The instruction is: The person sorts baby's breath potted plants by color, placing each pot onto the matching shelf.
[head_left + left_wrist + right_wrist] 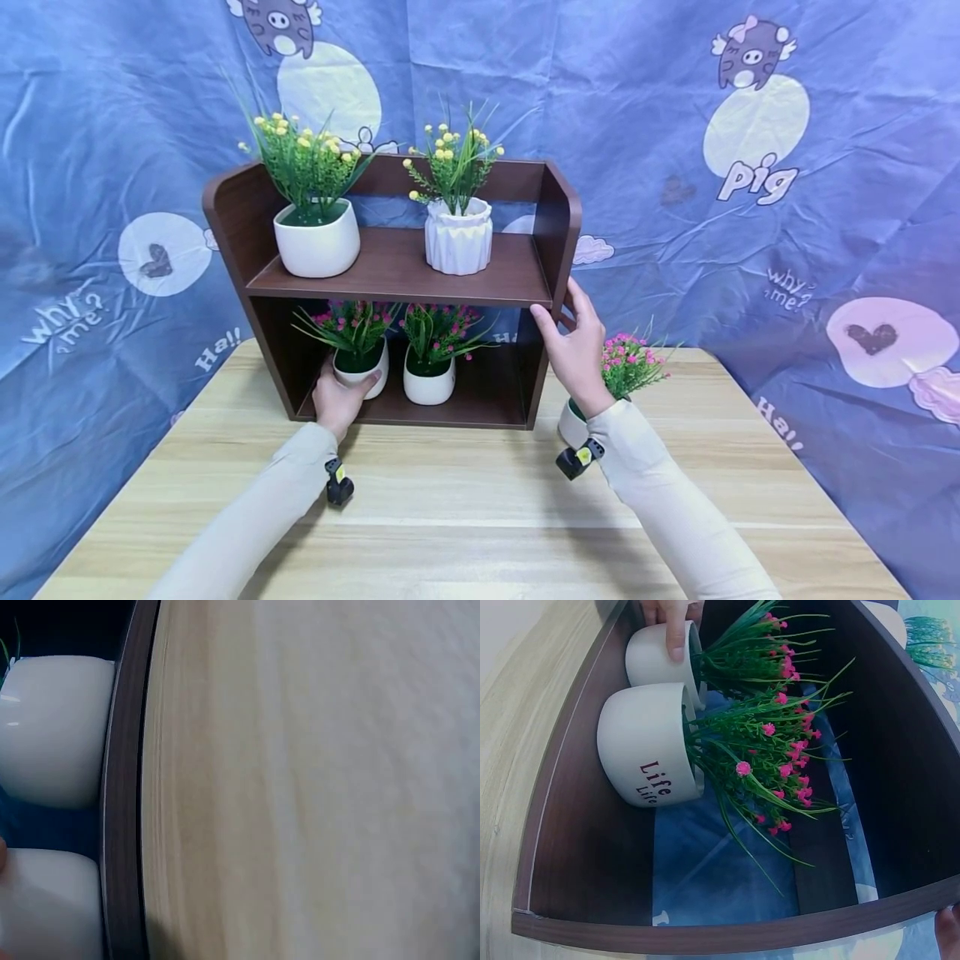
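Observation:
A dark brown two-tier shelf [397,287] stands on the table. On its lower tier, my left hand [337,400] grips a white pot [384,367] of pink flowers, thumb across the front. A second white pot [429,385] of pink flowers, marked "Life" in the right wrist view, stands just to its right. My right hand [581,346] holds the shelf's right side, thumb at the front edge and fingers along the outside. Behind my right wrist, another white pot [573,425] with pink flowers [630,362] stands on the table, partly hidden.
Two yellow-flowered plants stand on the upper tier, one in a smooth white pot [318,242], one in a ribbed white pot [459,242]. A blue patterned cloth [645,108] hangs behind the light wooden table [450,508].

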The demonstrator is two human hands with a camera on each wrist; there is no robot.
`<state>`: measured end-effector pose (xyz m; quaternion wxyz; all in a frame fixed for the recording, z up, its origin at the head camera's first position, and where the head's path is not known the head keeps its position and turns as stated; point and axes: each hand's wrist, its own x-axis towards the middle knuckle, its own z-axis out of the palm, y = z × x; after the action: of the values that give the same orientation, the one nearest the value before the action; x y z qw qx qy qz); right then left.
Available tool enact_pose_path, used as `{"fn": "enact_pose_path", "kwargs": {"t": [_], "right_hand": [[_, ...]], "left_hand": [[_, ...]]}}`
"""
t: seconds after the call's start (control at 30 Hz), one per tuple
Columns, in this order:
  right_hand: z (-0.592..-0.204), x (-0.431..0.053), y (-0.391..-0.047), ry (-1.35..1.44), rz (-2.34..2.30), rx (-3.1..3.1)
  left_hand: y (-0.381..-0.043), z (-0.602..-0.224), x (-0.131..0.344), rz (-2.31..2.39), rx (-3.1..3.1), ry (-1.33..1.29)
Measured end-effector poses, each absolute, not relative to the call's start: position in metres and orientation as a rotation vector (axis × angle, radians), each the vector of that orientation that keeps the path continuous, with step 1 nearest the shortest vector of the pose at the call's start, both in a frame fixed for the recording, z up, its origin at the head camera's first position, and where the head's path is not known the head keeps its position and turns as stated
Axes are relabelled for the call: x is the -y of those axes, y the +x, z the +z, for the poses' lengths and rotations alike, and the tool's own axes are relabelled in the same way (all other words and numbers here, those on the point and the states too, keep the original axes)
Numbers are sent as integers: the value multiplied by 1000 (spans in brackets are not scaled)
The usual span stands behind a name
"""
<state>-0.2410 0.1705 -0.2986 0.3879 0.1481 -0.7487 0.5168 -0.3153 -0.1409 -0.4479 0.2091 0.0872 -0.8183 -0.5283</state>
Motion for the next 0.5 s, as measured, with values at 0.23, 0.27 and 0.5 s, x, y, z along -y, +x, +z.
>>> {"fn": "enact_pose_path", "kwargs": {"t": [0.23, 0.27, 0.5], "right_hand": [[-299, -171, -243, 373, 1297, 1908], [-299, -171, -243, 370, 1295, 1909], [-299, -170, -242, 369, 1306, 1905]], "left_hand": [[-319, -450, 144, -1446, 2290, 238], [-319, -450, 145, -1440, 2299, 234], [-319, -451, 147, -1429, 2341, 222]]}}
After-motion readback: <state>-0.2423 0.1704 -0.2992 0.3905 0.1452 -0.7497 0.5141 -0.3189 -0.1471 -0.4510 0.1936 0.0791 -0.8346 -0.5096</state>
